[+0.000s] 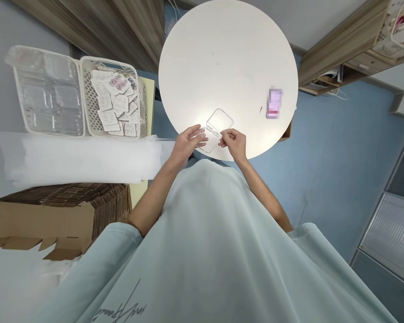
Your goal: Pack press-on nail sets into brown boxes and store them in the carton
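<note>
A clear plastic clamshell box (219, 120) lies unfolded near the front edge of the round white table (222, 40). One of its square halves points away from me, the other toward my body, with the hinge between them. My left hand (189, 142) grips the near half at its left edge, the fingers slightly spread around the thin plastic. On the other side my right hand (233, 142) pinches the box's right edge close to the hinge, thumb and fingertips together. Nothing can be made out inside the box.
A phone-like pixelated object (274, 103) lies at the table's right. To the left stand a white basket of clear boxes (82, 98), a basket of printed cards (139, 101), a stack of white sheets (87, 159) and folded brown cartons (43, 220). A wooden cabinet (343, 49) stands at right.
</note>
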A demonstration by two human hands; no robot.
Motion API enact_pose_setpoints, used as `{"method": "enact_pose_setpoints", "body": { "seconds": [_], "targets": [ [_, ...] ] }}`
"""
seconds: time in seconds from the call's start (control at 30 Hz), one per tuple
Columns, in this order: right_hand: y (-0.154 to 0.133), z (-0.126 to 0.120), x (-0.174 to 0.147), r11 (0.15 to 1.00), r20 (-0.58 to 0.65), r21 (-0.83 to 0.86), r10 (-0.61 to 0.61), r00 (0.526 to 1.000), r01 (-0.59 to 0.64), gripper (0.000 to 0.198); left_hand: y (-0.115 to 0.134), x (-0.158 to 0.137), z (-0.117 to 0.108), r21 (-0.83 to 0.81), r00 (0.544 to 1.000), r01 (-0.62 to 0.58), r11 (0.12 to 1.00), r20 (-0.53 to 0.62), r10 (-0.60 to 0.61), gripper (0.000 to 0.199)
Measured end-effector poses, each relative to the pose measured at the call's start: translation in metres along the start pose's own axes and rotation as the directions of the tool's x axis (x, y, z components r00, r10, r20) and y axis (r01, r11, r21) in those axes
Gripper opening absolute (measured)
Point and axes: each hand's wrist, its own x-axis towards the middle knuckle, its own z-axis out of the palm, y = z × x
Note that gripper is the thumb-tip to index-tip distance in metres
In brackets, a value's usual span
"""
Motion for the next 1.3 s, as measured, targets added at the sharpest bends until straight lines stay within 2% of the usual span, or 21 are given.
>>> {"method": "enact_pose_setpoints", "body": {
  "seconds": [0.07,0.2,0.27,0.37,0.47,0.53,0.63,0.67,0.73,0.83,0.93,1.13,1.2,1.3],
  "targets": [
    [-0.003,-0.001,0.003,1.0,0.05,-0.021,0.01,0.999,-0.009,0.053,0.006,0.005,-0.006,-0.017,0.997,0.046,0.999,0.069,-0.044,0.084],
    [-0.007,-0.001,0.009,0.998,0.176,-0.061,0.002,0.984,0.009,0.056,0.015,0.002,-0.013,-0.039,0.972,0.056,0.998,0.229,-0.046,0.077],
    [-0.006,0.002,0.012,0.997,0.243,-0.079,-0.004,0.97,0.023,0.059,0.015,-0.002,-0.015,-0.054,0.965,0.069,0.996,0.258,-0.053,0.073],
    [-0.002,0.009,0.02,0.994,0.328,-0.1,-0.009,0.945,0.045,0.062,0.007,-0.007,-0.021,-0.098,0.98,0.102,0.99,0.183,-0.083,0.069],
    [0.008,0.016,0.037,0.984,0.362,-0.15,-0.038,0.931,0.099,0.061,-0.007,-0.013,-0.034,-0.148,0.995,0.102,0.984,0.031,-0.098,0.063],
    [0.02,0.02,0.053,0.957,0.351,-0.242,-0.065,0.934,0.158,0.054,-0.017,-0.019,-0.047,-0.181,0.991,0.091,0.979,-0.081,-0.107,0.058],
    [0.043,0.027,0.081,0.864,0.351,-0.448,-0.068,0.934,0.231,0.03,-0.029,-0.032,-0.068,-0.229,0.969,0.076,0.971,-0.213,-0.126,0.05],
    [0.051,0.031,0.09,0.824,0.352,-0.517,-0.043,0.935,0.233,0.029,-0.031,-0.038,-0.075,-0.235,0.962,0.073,0.969,-0.241,-0.131,0.049],
    [0.066,0.042,0.106,0.735,0.363,-0.634,0.007,0.932,0.241,0.039,-0.035,-0.049,-0.086,-0.234,0.95,0.069,0.97,-0.281,-0.136,0.048],
    [0.084,0.063,0.123,0.613,0.378,-0.744,0.06,0.924,0.265,0.057,-0.038,-0.064,-0.097,-0.254,0.935,0.058,0.965,-0.325,-0.141,0.052],
    [0.096,0.082,0.132,0.481,0.399,-0.82,0.095,0.912,0.309,0.066,-0.039,-0.076,-0.103,-0.306,0.925,0.04,0.951,-0.348,-0.15,0.055],
    [0.102,0.102,0.133,0.288,0.399,-0.888,0.099,0.911,0.358,0.045,-0.035,-0.087,-0.11,-0.368,0.92,0.049,0.928,-0.345,-0.186,0.052],
    [0.102,0.103,0.13,0.27,0.391,-0.895,0.091,0.916,0.356,0.042,-0.033,-0.087,-0.111,-0.388,0.921,0.06,0.92,-0.334,-0.2,0.049],
    [0.103,0.097,0.124,0.33,0.359,-0.89,0.085,0.929,0.314,0.039,-0.03,-0.083,-0.111,-0.41,0.93,0.072,0.909,-0.302,-0.209,0.043]
  ]
}}
